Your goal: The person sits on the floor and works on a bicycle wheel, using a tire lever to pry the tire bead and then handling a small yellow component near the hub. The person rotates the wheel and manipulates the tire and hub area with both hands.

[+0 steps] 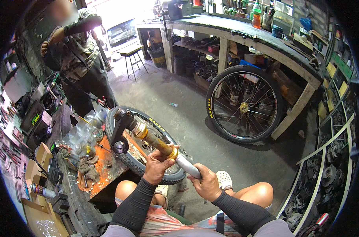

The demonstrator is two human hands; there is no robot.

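Note:
Across the middle of the head view slants what looks like a bicycle fork's worn, gold-brown steerer tube (152,140), with a black crown (118,133) at its upper left end. My left hand (156,168) is closed around the tube's lower end, its fingers and thumb at a gold-coloured ring (174,153). Beyond that ring a smooth silver tube (187,165) continues in line toward me. Its near end sits in my closed right hand (206,184). How the silver tube joins the steerer is hidden near the ring.
A bicycle wheel (136,164) lies tilted behind the fork; another wheel (215,123) leans against the long workbench (211,24). At left, an orange-topped stand (104,173) bears rags and plastic containers. A person (78,59) stands far left. Shelves of metal parts (325,177) line the right.

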